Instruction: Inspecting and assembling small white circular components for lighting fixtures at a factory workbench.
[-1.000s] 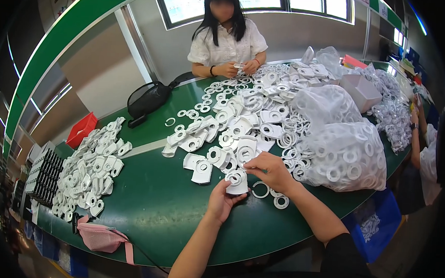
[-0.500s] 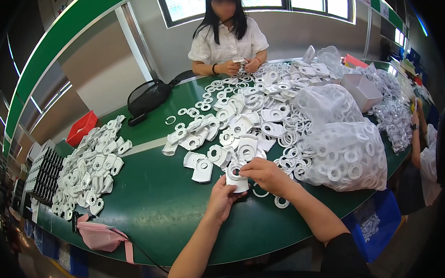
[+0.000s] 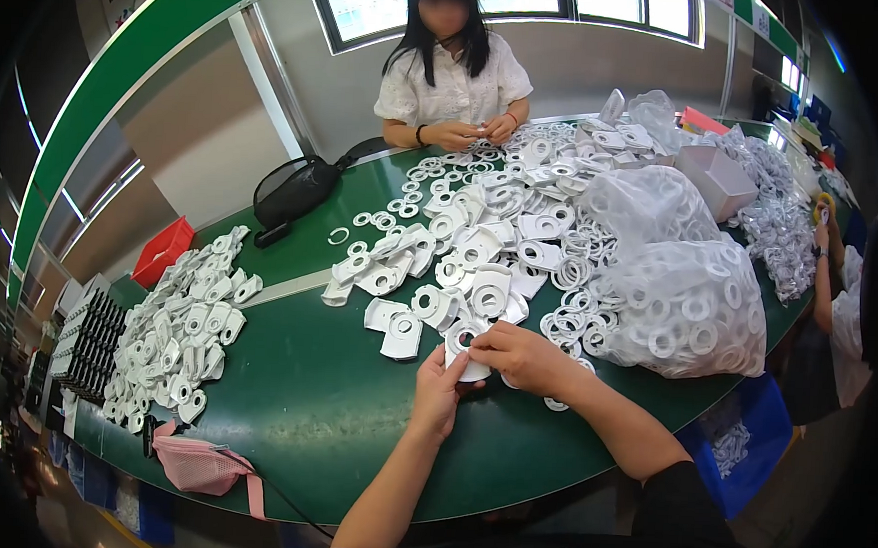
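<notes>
My left hand [image 3: 438, 393] grips a white plastic part with a round hole [image 3: 466, 369] by its lower left side, thumb on top. Closed in a pinch, my right hand [image 3: 525, 359] touches that part's right edge near the hole; whether a ring sits between its fingertips is hidden. Just beyond both hands lies a heap of similar white plastic parts [image 3: 490, 292]. Loose white rings [image 3: 576, 319] lie to the right of the heap, some partly behind my right hand. Two joined white parts [image 3: 400, 334] rest on the table left of my hands.
A clear bag of white rings [image 3: 687, 309] stands at the right of the green table [image 3: 305, 415]. Leftward are another pile of white parts [image 3: 187, 332], a red bin [image 3: 163, 252], black stacked trays [image 3: 88, 342] and a pink pouch [image 3: 200, 462]. Across sits a co-worker [image 3: 455, 74].
My right hand has shifted slightly right and down from over the hole to the part's edge. The co-worker's hands have lowered a little, and the white part they held no longer shows.
</notes>
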The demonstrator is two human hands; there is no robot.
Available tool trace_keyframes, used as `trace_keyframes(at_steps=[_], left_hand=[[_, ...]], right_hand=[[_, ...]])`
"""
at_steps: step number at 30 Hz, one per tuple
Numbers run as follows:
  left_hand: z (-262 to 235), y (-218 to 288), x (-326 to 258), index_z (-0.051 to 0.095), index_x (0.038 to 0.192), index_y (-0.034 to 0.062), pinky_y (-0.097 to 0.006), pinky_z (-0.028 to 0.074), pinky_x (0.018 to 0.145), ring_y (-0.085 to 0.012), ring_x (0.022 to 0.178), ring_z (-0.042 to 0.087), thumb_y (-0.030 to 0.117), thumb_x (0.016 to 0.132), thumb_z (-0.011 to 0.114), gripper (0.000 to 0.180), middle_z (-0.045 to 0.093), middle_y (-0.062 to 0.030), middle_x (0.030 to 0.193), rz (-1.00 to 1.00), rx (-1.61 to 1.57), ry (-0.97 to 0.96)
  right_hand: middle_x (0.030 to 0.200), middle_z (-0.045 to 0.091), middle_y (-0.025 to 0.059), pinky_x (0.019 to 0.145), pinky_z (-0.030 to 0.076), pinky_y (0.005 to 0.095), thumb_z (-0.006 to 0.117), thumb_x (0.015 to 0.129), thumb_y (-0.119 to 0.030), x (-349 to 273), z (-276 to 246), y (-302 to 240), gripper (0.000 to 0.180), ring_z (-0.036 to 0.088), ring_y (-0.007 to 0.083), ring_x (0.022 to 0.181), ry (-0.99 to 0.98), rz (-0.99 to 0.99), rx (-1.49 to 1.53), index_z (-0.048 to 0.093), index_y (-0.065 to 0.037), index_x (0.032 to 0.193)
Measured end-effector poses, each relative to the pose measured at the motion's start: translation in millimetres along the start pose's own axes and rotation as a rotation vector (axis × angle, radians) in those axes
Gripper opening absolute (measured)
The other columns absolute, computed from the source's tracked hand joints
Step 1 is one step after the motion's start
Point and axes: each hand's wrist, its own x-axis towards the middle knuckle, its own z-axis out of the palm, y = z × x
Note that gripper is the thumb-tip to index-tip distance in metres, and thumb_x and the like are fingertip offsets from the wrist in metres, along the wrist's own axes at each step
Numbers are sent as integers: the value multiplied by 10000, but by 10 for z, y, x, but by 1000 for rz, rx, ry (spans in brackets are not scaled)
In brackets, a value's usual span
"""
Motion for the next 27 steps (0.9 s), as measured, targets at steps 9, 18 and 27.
trace_keyframes(at_steps=[9, 18, 27], left_hand=[[42, -6, 0, 492, 1158, -16, -219, 501, 510, -140, 716, 631, 72, 872, 528, 302, 632, -86, 927, 131, 139, 34], [90, -90, -37, 532, 1135, -15, -228, 475, 622, -94, 746, 583, 71, 832, 573, 318, 627, -59, 922, 259, 463, -94], [120, -27, -81, 536, 881, 35, -389, 407, 544, -355, 617, 552, 214, 926, 435, 211, 543, -188, 675, 449, 893, 57]], right_hand=[[951, 595, 100, 655, 473, 258, 586, 756, 43, 18, 32, -15, 265, 580, 197, 691, 305, 210, 309, 645, -51, 998], [748, 620, 47, 600, 419, 216, 618, 828, -108, -4, -10, 55, 135, 531, 86, 675, 261, 622, 673, 665, 3, 890], [731, 621, 61, 601, 435, 249, 615, 824, -138, 2, -99, 78, 140, 564, 112, 661, 5, 539, 623, 620, 1, 835]])
